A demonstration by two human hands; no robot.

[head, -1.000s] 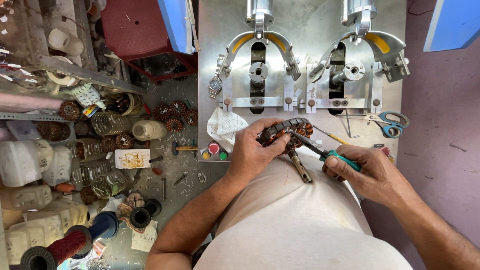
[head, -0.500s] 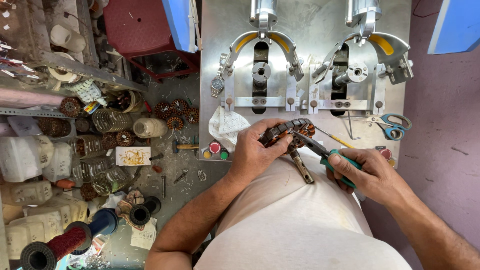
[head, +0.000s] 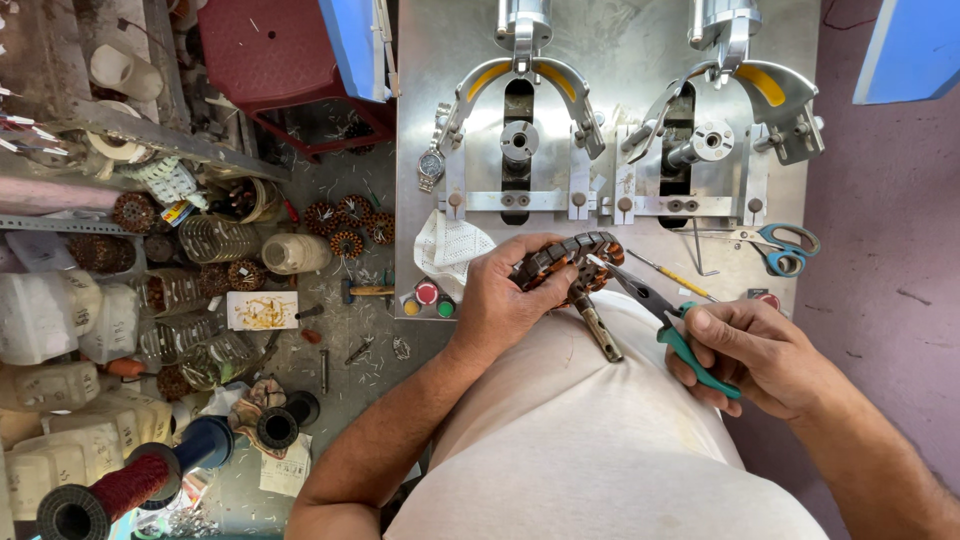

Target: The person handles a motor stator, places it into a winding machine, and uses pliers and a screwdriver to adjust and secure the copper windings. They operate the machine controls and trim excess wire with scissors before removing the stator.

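Bench: big grey metal table (head: 600, 60) with 2 identical clamp-style fixtures (head: 520, 140) bolted on, side by side. The person stands right up against its near edge.

Floor clutter: off to the left, a red plastic stool (head: 270, 60), clear jars (head: 215, 238), and more wound coils (head: 345, 225) lying loose on the concrete.

Left hand: the left hand (head: 505, 295) is closed round the coil ring, thumb on top and fingers wrapped under, held just off the bench edge in front of the belly.

Right hand: the right hand (head: 760, 355) is closed on the green handles of the pliers (head: 665, 320), nose pointed at the ring and touching or nearly touching its right side, can't tell which.

Coil ring: the coil ring (head: 565, 262) is a round dark metal core with copper wire wound on each tooth, orange-brown showing between grey segments. A metal shaft (head: 598, 330) sticks out below it toward the person.

How it'd handle: looks dense for its size, stiff steel core, not slippery. The copper wire is the delicate bit, so I'd say grip the outer rim, not the windings.

Small stuff: blue-handled scissors (head: 785, 248) on the right of the bench, white cloth (head: 450, 248), and 2 red caps (head: 427, 293) near the front edge.
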